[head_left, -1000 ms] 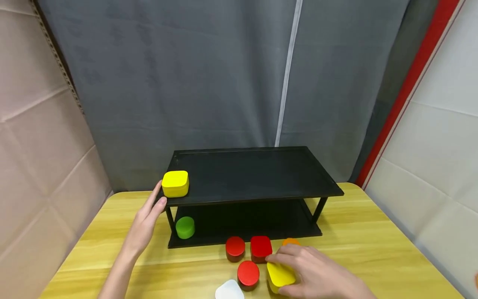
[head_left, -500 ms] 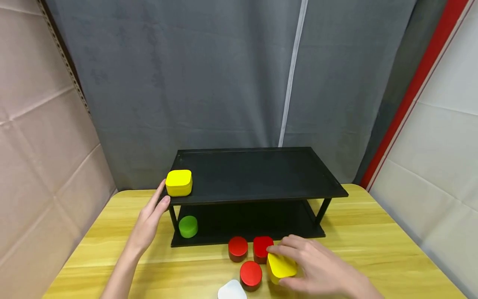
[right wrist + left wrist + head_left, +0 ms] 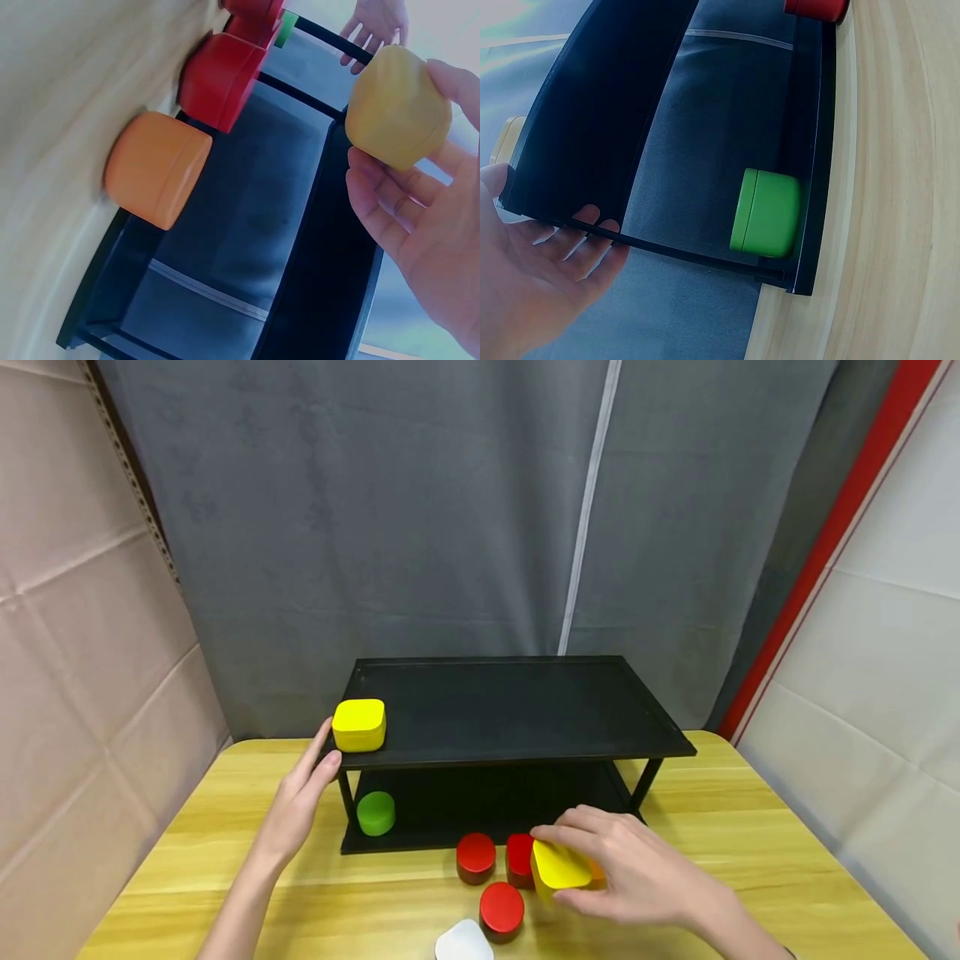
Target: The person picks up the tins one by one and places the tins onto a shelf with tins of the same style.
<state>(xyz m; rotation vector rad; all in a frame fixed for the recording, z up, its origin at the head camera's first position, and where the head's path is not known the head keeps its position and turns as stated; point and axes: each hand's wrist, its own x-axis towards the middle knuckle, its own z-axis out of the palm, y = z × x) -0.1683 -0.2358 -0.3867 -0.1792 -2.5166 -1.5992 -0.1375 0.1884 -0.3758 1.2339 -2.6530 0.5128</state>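
My right hand (image 3: 637, 872) holds a yellow rounded-square lidded box (image 3: 558, 868) between thumb and fingers, raised off the table. In the right wrist view, an orange lidded box (image 3: 156, 169) stands on the table, apart from that hand. My left hand (image 3: 294, 806) grips the front left corner of a black two-tier shelf (image 3: 495, 710), thumb at the front edge; in the left wrist view its fingers pass the side rail. Beside this hand, another yellow box (image 3: 359, 725) rests on the top tier. A green round box (image 3: 376, 814) sits at the lower tier's left end.
Two red round boxes (image 3: 502, 910) and a red square box (image 3: 518, 858) stand on the wooden table (image 3: 750, 843) before the shelf. A white box (image 3: 464, 941) lies at the bottom edge of the view. A grey curtain (image 3: 450, 510) hangs behind; pale cloth walls flank both sides.
My right hand has lifted the yellow box and moved it slightly forward, toward the shelf. My left hand has stayed at the shelf's corner.
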